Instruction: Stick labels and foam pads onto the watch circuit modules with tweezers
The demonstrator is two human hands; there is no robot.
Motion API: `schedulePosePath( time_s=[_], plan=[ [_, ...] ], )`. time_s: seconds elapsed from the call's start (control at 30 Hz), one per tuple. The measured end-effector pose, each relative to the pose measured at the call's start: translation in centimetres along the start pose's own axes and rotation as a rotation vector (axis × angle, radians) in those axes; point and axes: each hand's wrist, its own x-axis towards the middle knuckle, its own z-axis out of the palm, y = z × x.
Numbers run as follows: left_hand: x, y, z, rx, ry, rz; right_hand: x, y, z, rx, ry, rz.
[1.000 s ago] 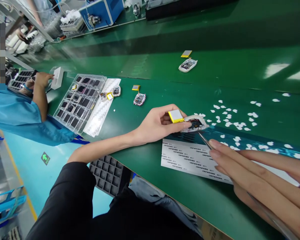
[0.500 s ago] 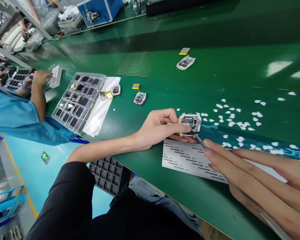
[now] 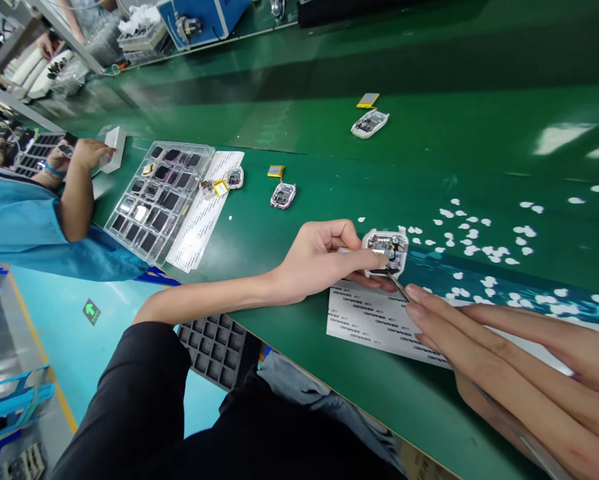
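My left hand (image 3: 324,263) is closed round an opened white watch case (image 3: 398,248) with a circuit board showing inside. Its thumb presses on the near part of the board. In my right hand (image 3: 499,360) is a pair of metal tweezers (image 3: 398,285), the tip touching the lower edge of the case beside my left thumb. Whether the tip grips any part is too small to tell. Below the case lies a white printed sheet (image 3: 374,320), partly covered by my right hand. Many small white stickers (image 3: 472,235) are scattered to the right.
Other opened watch cases (image 3: 283,195) (image 3: 370,124) lie with yellow-edged batteries (image 3: 276,171) on the green table. A clear compartment tray (image 3: 162,200) stands at the left on a printed sheet (image 3: 204,213). Beside it a co-worker in a blue sleeve (image 3: 19,213) reaches toward a white box (image 3: 113,150).
The view has shifted slightly, so things on the table sit a little differently. The case tilts a bit in my left hand, while the tweezers' tip stays at its lower edge.
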Motion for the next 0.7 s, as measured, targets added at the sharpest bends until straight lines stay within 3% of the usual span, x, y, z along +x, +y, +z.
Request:
schedulePosePath(
  time_s=[0.23, 0.4, 0.7],
  plan=[
    [0.2, -0.5, 0.1, 0.012, 0.045, 0.059, 0.1, -0.6, -0.3, -0.009, -0.004, 0.044],
    [0.2, -0.6, 0.1, 0.021, 0.067, 0.085, 0.7, -1.3, -0.4, -0.017, 0.012, -0.004],
    [-0.1, -1.1, 0.4, 0.018, 0.089, 0.117, 1.0, -1.7, -0.2, -0.005, -0.015, 0.083]
  ],
)
